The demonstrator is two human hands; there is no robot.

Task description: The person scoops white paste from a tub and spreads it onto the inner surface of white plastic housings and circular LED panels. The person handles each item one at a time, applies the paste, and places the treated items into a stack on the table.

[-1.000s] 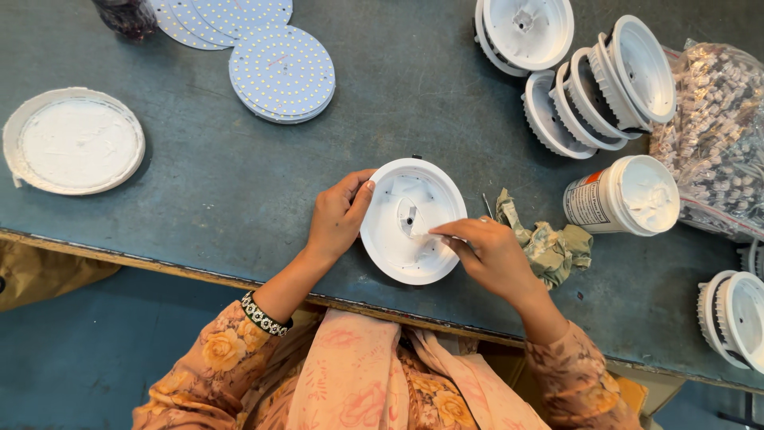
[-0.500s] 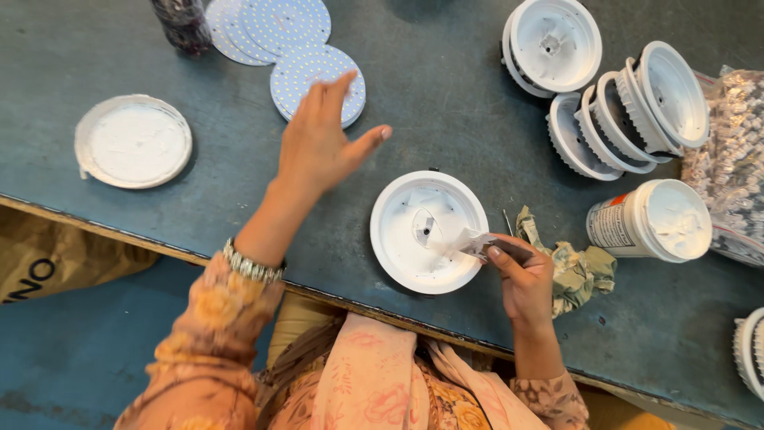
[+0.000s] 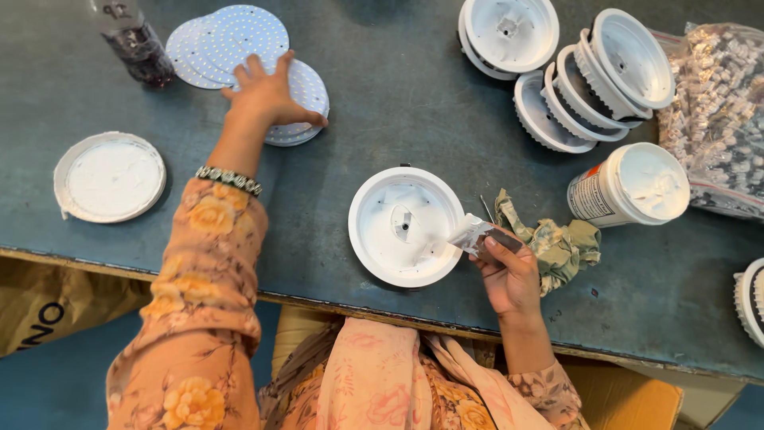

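Your left hand (image 3: 269, 97) is no longer steadying the white round housing (image 3: 406, 226); it is now reaching far out and lying flat, fingers spread, on the top white dotted disc (image 3: 306, 99) of the stack near the table's (image 3: 398, 103) far edge. Your right hand (image 3: 509, 275) is staying beside the housing, pinching a paste-smeared spatula (image 3: 465, 236) whose tip is resting over the housing's rim. That housing is sitting unheld near the front edge, just left of the crumpled rag (image 3: 557, 243).
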